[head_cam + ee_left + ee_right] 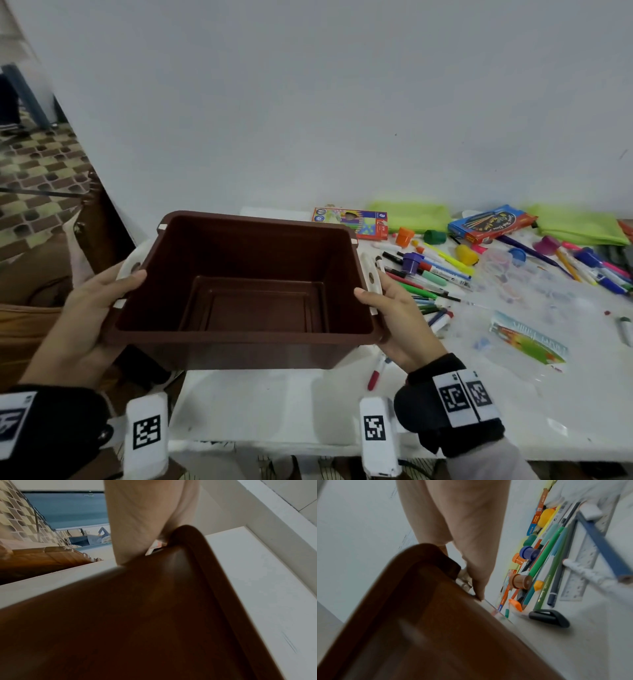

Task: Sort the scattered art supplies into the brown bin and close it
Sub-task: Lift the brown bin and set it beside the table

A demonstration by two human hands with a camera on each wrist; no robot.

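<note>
**Bin in both hands, empty, not set down yet**

Brown bin [246, 291] is held over the near-left corner of the desk [308, 404], open side up, nothing inside, no lid on it. White latch handles hang at both short ends. Left hand [85, 322] grasps the left end, thumb hooked over the rim and fingers [137, 524] wrapped under it. Right hand [397, 318] does the same on the right end, thumb on the rim, fingers [471, 555] curled by the latch.

Supplies sit to the right: markers and pencils [428, 274] fanned just beside the bin's right side, small paint pots [406, 236], two pencil boxes [489, 224] further back, green cloth [414, 216] by the wall. One red marker [376, 371] lies under the bin's near-right corner.

My read on the step: placing the bin.
- Set it flat on bare desk left of the pile, not on that red marker, or it rocks.
- Keep the whole base on the desk; left end looks to overhang the edge now.
- Leave it close to the markers for short transfers.
- Lid isn't in view; find it before filling.
</note>
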